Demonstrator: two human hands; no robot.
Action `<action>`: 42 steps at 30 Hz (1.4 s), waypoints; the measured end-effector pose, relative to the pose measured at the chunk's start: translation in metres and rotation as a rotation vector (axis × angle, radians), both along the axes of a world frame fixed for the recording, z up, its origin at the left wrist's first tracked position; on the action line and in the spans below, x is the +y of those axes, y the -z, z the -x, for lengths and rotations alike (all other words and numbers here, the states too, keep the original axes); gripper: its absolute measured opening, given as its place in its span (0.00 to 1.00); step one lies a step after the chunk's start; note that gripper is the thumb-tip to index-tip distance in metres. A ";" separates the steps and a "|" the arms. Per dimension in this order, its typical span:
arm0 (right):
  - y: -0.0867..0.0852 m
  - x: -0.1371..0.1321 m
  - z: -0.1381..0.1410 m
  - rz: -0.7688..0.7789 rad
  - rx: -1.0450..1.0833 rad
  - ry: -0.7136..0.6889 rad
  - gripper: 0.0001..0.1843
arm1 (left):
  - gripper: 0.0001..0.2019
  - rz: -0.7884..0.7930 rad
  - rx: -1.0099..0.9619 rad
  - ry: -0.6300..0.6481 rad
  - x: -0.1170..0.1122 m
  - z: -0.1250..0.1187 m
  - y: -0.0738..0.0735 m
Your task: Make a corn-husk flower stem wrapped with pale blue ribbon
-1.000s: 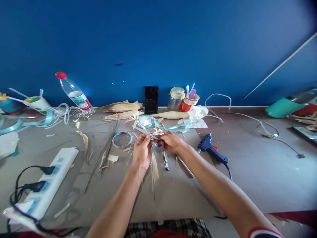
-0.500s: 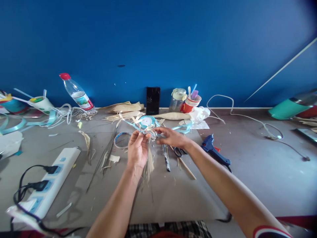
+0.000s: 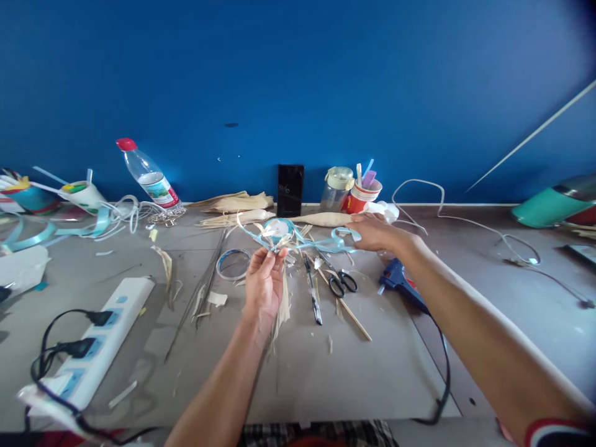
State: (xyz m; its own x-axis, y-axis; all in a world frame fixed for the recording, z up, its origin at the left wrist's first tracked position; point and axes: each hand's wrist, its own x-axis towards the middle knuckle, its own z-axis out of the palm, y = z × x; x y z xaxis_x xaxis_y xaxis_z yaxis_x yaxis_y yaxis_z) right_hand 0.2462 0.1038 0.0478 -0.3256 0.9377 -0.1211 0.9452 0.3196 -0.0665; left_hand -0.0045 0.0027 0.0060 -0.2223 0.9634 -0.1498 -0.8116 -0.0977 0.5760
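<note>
Ribbon (image 3: 333, 243), pale blue, lies across the grey table (image 3: 298, 385) between a worker's two hands. The left hand (image 3: 264, 282) pinches it between thumb and fingertips, in front of the spool (image 3: 279, 228). The right hand (image 3: 377, 233) reaches out to its looped far end, beside crumpled tissue (image 3: 388, 212); whether those fingers grip the loop cannot be told. Scissors (image 3: 343, 284) lie near a pen (image 3: 316, 308), with a blue glue gun (image 3: 398, 276) at right.
</note>
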 end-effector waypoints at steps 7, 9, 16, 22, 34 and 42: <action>-0.019 -0.068 0.041 0.127 0.693 -0.093 0.17 | 0.08 0.001 0.025 0.061 -0.002 -0.008 0.001; -0.008 -0.081 0.066 0.069 0.897 -0.119 0.26 | 0.08 -0.003 0.038 0.074 -0.003 -0.010 0.002; 0.021 -0.081 0.114 -0.027 1.151 -0.108 0.30 | 0.08 0.006 0.099 0.102 -0.004 -0.015 0.005; 0.027 -0.076 0.117 0.121 1.319 0.018 0.15 | 0.08 -0.004 0.124 0.135 -0.005 -0.017 0.001; 0.027 -0.073 0.113 0.186 1.407 0.118 0.15 | 0.07 -0.006 0.167 0.203 -0.010 -0.016 0.000; 0.031 -0.074 0.110 0.138 1.361 0.090 0.11 | 0.07 0.042 0.247 0.196 -0.008 -0.016 -0.002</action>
